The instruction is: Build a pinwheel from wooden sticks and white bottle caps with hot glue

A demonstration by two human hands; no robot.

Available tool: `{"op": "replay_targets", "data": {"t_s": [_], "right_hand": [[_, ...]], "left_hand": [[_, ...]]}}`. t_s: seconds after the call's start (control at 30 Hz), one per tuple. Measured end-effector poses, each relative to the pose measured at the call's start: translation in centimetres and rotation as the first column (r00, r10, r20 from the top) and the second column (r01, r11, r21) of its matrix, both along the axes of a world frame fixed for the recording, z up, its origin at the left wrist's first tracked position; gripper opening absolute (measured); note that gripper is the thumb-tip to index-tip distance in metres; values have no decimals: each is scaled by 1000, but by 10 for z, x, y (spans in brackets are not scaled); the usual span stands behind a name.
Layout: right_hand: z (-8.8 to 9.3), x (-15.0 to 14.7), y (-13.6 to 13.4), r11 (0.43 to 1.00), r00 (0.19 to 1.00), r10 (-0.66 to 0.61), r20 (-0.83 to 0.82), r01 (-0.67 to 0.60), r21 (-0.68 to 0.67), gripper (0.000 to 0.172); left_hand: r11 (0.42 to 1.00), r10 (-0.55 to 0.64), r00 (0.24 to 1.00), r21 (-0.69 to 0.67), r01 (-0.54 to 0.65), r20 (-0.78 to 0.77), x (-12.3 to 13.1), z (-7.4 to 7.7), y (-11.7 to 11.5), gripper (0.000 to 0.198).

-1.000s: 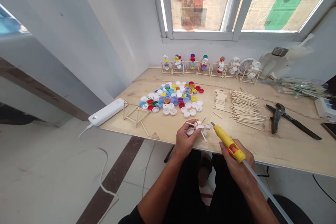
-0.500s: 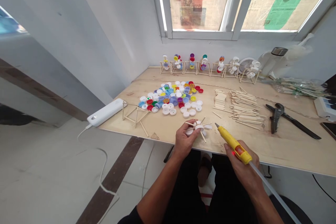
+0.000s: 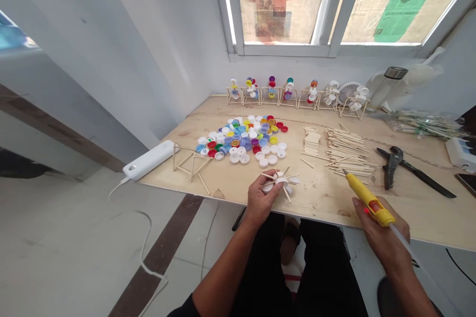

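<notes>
My left hand [image 3: 262, 195] is closed on a small wheel of bottle caps and sticks [image 3: 281, 182], held just over the table's front edge; thin sticks fan out from it, with white caps between some of them. Off to the right, my right hand [image 3: 383, 230] is wrapped round a yellow glue gun [image 3: 366, 198]. Its nozzle points up and left near the stick pile, and a clear glue stick trails from its back. A heap of colourful bottle caps [image 3: 243, 133] lies beyond my left hand. Loose wooden sticks [image 3: 349, 151] lie in a pile beyond the glue gun.
A stick frame [image 3: 191, 163] stands at the front left beside a white power strip [image 3: 148, 161]. Black-handled pliers [image 3: 394, 163] lie at right. Along the wall stand several cap wheels on stick frames [image 3: 272, 91], a small fan [image 3: 349, 93] and a bottle [image 3: 390, 84].
My right hand has moved to the right with the glue gun, away from the wheel. My left hand has stayed nearly still, holding the wheel.
</notes>
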State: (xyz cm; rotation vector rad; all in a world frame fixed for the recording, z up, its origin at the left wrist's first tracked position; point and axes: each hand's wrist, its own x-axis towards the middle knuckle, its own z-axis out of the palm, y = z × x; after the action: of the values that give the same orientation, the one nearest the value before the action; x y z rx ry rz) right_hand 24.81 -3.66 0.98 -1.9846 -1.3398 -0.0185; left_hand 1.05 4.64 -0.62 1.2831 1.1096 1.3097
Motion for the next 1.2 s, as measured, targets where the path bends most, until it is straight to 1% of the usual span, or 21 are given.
{"op": "replay_targets", "data": {"t_s": [0.13, 0.27, 0.43, 0.5, 0.6, 0.7, 0.77, 0.87, 1.03, 1.2], "right_hand": [[6, 15, -1, 995, 993, -40, 109, 50, -90, 34], [6, 26, -3, 993, 978, -47, 205, 69, -97, 35], [-6, 42, -4, 995, 943, 41, 330, -10, -95, 33], [-9, 45, -5, 996, 935, 47, 353, -17, -87, 32], [-10, 46, -6, 994, 914, 74, 399, -37, -98, 31], [-9, 45, -7, 987, 882, 130, 453, -70, -147, 27], [-9, 46, -7, 984, 872, 143, 468, -73, -164, 25], [-10, 50, -8, 985, 870, 143, 472, -78, -155, 25], [-9, 55, -12, 987, 879, 106, 466, -36, -157, 28], [-4, 53, -14, 983, 866, 135, 482, -54, -177, 25]], "left_hand": [[1000, 0, 1000, 2, 0, 19, 1, 0, 0, 37], [1000, 2, 1000, -8, -1, 16, 1, 1, -1, 37], [1000, 8, 1000, -16, -8, 15, 1, 2, -1, 37], [1000, 6, 1000, -17, -6, 15, 1, 1, -1, 37], [1000, 3, 1000, -15, -2, 20, 1, 0, 0, 38], [1000, -4, 1000, -15, 4, 25, 0, 0, 0, 38], [1000, -8, 1000, -13, 9, 28, 0, 1, 0, 37], [1000, -5, 999, -8, 5, 35, 0, 2, 0, 37], [1000, -11, 999, -12, 12, 38, -1, 1, 0, 38], [1000, -18, 999, -11, 18, 46, 0, 1, 0, 36]]}}
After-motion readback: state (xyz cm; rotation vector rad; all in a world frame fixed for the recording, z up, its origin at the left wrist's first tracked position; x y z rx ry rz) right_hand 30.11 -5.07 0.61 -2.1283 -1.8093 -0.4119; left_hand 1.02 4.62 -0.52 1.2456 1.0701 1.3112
